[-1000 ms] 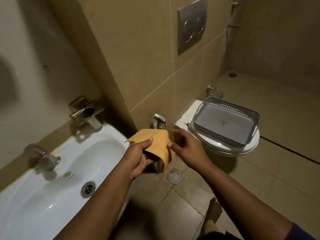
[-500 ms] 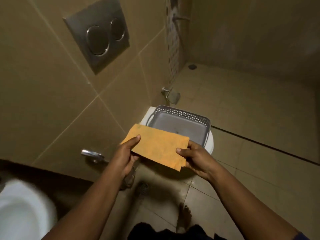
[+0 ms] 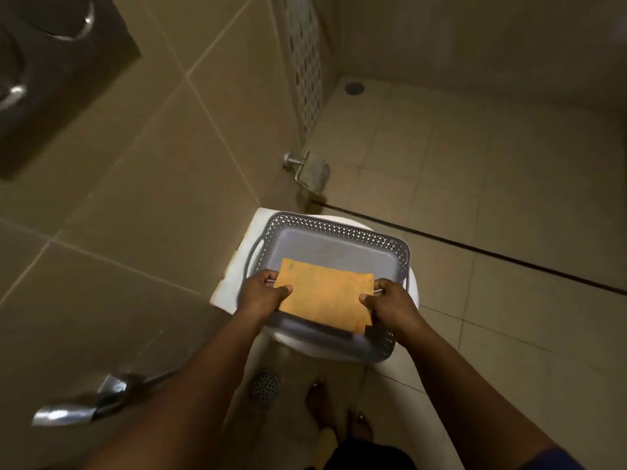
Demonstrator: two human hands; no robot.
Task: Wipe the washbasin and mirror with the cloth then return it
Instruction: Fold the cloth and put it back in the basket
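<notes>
Two hands pinch the folded orange cloth, one at each short end: my left hand has its thumb pressed on top of the cloth's left edge with the fingers curled beneath, and my right hand mirrors that on the right edge, thumb on top, fingers tucked under. Between my fingers the cloth is stretched flat and level. Directly under my fingers sits the grey perforated basket; the cloth spans its near half, with the near edge reaching over the basket's front rim, and I cannot tell whether it touches the basket floor. Beneath the basket I see the white closed toilet lid. Beyond my fingers, on the tiled wall, a chrome paper holder sticks out. Back toward me from my fingers, a round floor drain lies in the tiles, and left of my left forearm a chrome spray head shows, blurred
</notes>
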